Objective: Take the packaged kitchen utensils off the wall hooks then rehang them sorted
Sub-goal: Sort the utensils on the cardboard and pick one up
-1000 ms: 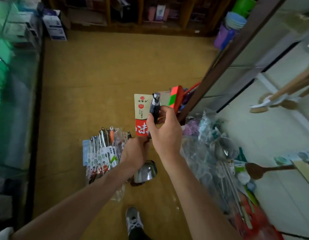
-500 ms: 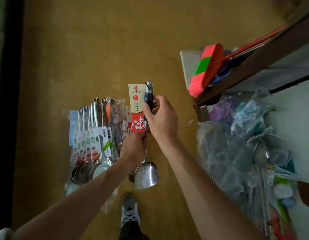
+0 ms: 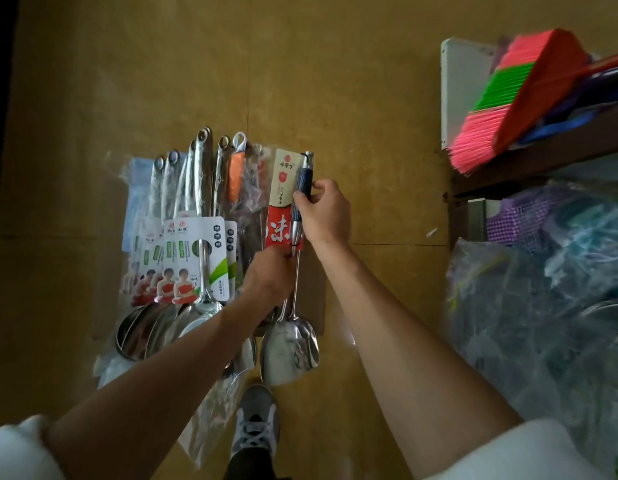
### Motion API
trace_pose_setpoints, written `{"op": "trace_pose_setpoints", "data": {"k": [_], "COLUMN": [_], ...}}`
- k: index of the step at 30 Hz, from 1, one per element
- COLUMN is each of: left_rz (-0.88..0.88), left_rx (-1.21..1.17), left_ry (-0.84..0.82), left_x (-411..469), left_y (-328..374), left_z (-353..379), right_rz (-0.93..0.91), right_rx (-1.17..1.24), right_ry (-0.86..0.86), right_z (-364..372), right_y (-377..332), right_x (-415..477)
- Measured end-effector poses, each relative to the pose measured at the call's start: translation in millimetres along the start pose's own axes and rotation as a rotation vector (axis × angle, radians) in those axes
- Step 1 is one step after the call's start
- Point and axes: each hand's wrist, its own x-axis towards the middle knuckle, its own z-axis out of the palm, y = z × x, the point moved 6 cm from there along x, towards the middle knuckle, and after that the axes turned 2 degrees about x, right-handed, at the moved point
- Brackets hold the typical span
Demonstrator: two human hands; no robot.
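At the right end of a row of packaged utensils (image 3: 182, 244) laid side by side on the floor (image 3: 335, 81), a carded ladle (image 3: 288, 349) is held in both hands, its handle pointing away from the person and its bowl toward them. The right hand (image 3: 326, 216) has thumb and fingers curled round the ladle's dark handle, beside the card. The left hand (image 3: 267, 275) pinches the ladle lower down, at the bottom edge of its red card where the shaft comes out. Whether the ladle already rests on the floor or hangs just over it, I cannot tell.

Judging by this, the taking-down is well along: several ladles and spatulas lie grouped left of the ladle, like with like. No wall hooks are in view, so the rehanging looks not yet begun.

Right of the ladle and well apart, a heap of plastic-wrapped goods (image 3: 543, 306) may hold more to sort. Beyond that a pink and green broom (image 3: 522, 95) lies on a shelf. Just below the ladle's bowl is the person's shoe (image 3: 255, 420).
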Motion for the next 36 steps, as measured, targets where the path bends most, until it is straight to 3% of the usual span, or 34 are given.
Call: {"op": "trace_pose_setpoints", "data": {"k": [6, 24, 28, 32, 36], "left_rz": [-0.106, 0.006, 0.113, 0.353, 0.561], "left_rx": [-0.036, -0.005, 0.025, 0.162, 0.274], "left_ry": [-0.015, 0.031, 0.031, 0.177, 0.278], "left_x": [8.6, -27.4, -71.9, -135.7, -213.8], "left_y": [-12.5, 18.3, 43.8, 100.9, 174.1], "left_z": [9.8, -22.0, -55.2, -124.5, -196.0], "right_rz": [0.11, 0.148, 0.029, -0.183, -0.277], "right_rx": [-0.07, -0.005, -0.073, -0.124, -0.13], "right_ry": [-0.214, -0.247, -0.145, 0.068, 0.294], "right_z": [33.4, -4.2, -60.1, -146.6, -234.8], "right_y": [35.1, 18.3, -22.2, -79.4, -127.0], "right_x": [-6.5, -47.8, -75.8, -129.0, -200.6]}}
